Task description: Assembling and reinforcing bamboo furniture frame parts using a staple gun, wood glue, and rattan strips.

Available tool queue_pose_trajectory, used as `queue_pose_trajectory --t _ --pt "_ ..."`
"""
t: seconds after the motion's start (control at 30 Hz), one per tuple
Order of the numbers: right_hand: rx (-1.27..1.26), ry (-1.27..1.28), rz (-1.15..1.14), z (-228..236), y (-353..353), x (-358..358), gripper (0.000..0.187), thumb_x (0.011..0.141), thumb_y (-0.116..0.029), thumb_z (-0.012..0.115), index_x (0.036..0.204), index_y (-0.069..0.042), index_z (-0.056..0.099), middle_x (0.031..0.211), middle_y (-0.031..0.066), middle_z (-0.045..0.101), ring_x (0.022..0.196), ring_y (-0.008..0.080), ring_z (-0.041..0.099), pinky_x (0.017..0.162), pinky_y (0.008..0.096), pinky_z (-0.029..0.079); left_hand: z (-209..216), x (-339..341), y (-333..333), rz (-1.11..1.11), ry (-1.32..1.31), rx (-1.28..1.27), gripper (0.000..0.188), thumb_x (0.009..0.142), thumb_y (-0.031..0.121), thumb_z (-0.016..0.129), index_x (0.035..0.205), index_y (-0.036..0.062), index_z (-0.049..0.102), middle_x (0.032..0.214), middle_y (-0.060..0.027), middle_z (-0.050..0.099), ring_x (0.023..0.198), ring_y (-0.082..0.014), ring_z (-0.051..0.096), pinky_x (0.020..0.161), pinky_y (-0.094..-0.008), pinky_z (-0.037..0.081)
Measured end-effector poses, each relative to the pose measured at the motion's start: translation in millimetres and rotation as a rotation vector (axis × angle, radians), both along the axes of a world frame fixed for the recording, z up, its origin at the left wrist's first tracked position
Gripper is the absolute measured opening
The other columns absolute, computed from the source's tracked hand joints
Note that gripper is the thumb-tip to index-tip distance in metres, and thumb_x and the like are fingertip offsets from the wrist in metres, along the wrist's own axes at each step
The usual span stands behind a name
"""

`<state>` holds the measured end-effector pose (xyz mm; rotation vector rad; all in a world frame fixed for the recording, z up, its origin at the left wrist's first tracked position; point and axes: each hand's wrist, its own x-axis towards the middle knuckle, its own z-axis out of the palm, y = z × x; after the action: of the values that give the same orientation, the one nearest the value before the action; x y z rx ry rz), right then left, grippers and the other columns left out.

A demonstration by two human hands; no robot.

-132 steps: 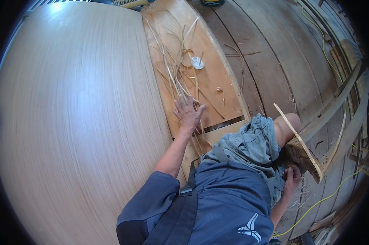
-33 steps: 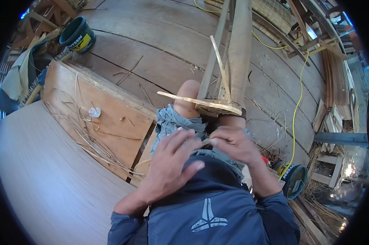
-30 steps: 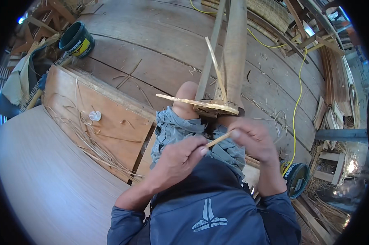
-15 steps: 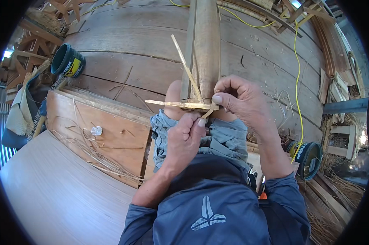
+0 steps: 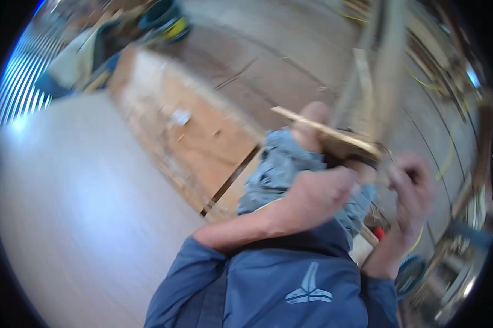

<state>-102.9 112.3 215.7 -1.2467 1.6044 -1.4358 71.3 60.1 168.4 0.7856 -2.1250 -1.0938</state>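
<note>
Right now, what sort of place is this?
Likely a woodworking workshop, though the picture is blurred: wooden board with scraps on it, narrow wooden piece by the knee, plank floor.

Orange-brown board sits next to a large pale wood-grain panel. On the board: small whitish plastic piece, a tiny scrap, thin strips along the panel-side edge, too blurred to count. Dark slot crosses its near end. Plank floor carries a dark green bucket, upper left, plus yellow cord, right side.
</note>
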Motion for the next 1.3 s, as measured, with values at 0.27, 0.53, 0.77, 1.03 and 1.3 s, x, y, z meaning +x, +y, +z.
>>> queue_pose_trajectory --t 0.27,0.53,0.77,1.03,1.3 --pt "-0.186 -0.211 0.013 -16 6 6 0.060 0.080 -0.044 0.064 0.109 0.006 0.048 0.094 0.0159 0.052 0.061 0.0134 0.047 0.053 0.0235 0.039 -34 163 -35 0.547 -0.172 -0.188 0.025 0.083 0.014 0.060 0.107 0.0068 0.056 0.077 -0.0056 0.061 0.062 -0.0177 0.057 0.058 -0.0279 0.048" --pt "0.138 -0.249 0.498 -31 8 35 0.036 0.075 -0.023 0.071 0.095 0.004 0.057 0.076 0.0118 0.058 0.058 0.0134 0.053 0.049 0.0231 0.041 -203 382 -100 1.315 0.026 0.651 0.027 0.085 0.023 0.059 0.097 -0.0011 0.063 0.069 -0.0019 0.059 0.054 -0.0092 0.054 0.047 -0.0239 0.045" --pt "0.313 -0.211 0.494 -33 -13 69 0.034 0.076 -0.022 0.069 0.093 0.004 0.057 0.076 0.0087 0.058 0.062 0.0119 0.053 0.056 0.0220 0.042 -232 389 -92 1.238 -0.576 0.195 0.035 0.087 0.034 0.050 0.087 0.0018 0.064 0.072 -0.0148 0.062 0.062 -0.0281 0.061 0.061 -0.0392 0.049" --pt "0.380 -0.199 0.478 -44 -14 79 0.035 0.078 -0.026 0.070 0.093 0.003 0.058 0.076 0.0063 0.057 0.065 0.0108 0.053 0.059 0.0211 0.042 -246 360 -57 1.207 -1.048 0.426 0.038 0.081 0.035 0.055 0.093 -0.0003 0.063 0.091 -0.0231 0.064 0.089 -0.0394 0.062 0.079 -0.0453 0.050" --pt "0.367 -0.153 0.490 -53 -17 79 0.034 0.081 -0.028 0.068 0.093 0.002 0.058 0.075 0.0049 0.056 0.065 0.0101 0.052 0.058 0.0205 0.041 -256 399 -74 1.318 -0.871 0.386 0.030 0.078 0.027 0.049 0.091 0.0020 0.062 0.092 -0.0250 0.063 0.088 -0.0414 0.061 0.078 -0.0477 0.048"
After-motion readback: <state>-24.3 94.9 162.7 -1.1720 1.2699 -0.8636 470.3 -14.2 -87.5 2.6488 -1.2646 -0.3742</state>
